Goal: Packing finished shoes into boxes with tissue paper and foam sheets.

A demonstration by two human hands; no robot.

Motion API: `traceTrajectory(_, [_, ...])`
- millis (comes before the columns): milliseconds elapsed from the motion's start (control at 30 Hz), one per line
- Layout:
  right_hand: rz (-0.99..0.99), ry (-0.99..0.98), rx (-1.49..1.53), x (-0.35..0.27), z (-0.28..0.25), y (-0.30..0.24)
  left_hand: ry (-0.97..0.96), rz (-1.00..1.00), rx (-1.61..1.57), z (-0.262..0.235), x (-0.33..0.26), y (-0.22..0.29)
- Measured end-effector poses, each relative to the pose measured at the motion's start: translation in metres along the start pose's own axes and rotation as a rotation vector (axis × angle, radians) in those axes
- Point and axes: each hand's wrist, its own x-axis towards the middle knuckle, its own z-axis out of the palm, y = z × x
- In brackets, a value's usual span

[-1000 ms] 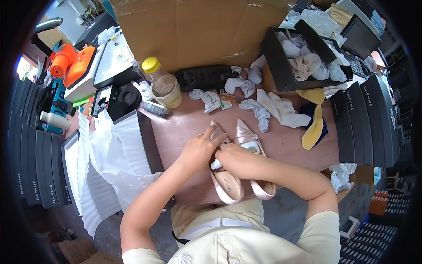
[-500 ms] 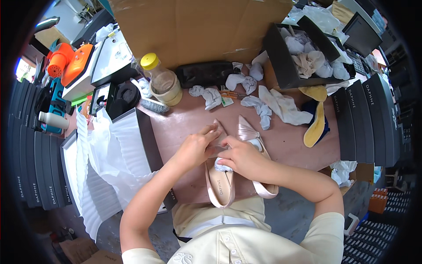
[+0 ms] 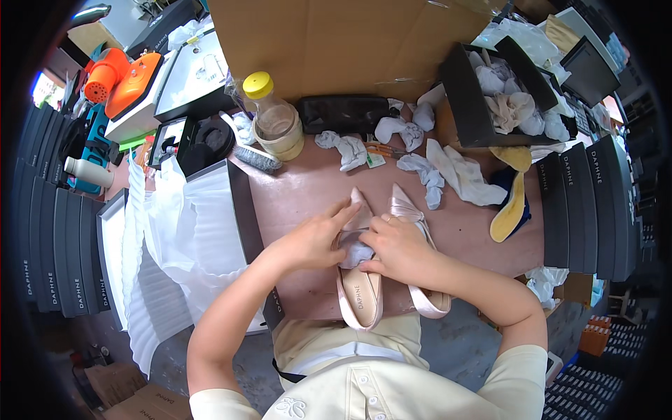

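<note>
Head view shows more crumpled white tissue (image 3: 357,253) than half a second ago, lying in the left pointed, pale-pink satin shoe (image 3: 360,316) on the pinkish tabletop (image 3: 294,199); stuffing seems still in hand. Left hand (image 3: 315,238) curls loosely by the toe; right hand (image 3: 404,250), half open, touches the tissue, grip unclear.

We could not see the middle of the right shoe (image 3: 403,206), hidden behind the right hand (image 3: 402,245), which also covered part of the paper wad (image 3: 356,253). Whether the left hand (image 3: 311,239) gripped the left shoe (image 3: 362,297) was unclear to us. The view's upper edge cropped the cardboard box (image 3: 329,49).
</note>
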Motion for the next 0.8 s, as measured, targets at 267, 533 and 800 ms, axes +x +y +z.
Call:
traceTrajectory(267, [0.038, -0.115, -0.32, 0.018, 0.015, -0.009, 0.077, 0.007, 0.138, 0.018, 0.0, 0.0])
traceTrajectory(533, [0.093, -0.141, -0.236, 0.026, 0.005, 0.011, 0.171, -0.049, 0.282, 0.023, 0.014, 0.007])
traceTrajectory(800, [0.028, 0.125, -0.402, 0.089, -0.007, 0.063, 0.064, -0.091, 0.534, 0.03, 0.033, 0.013])
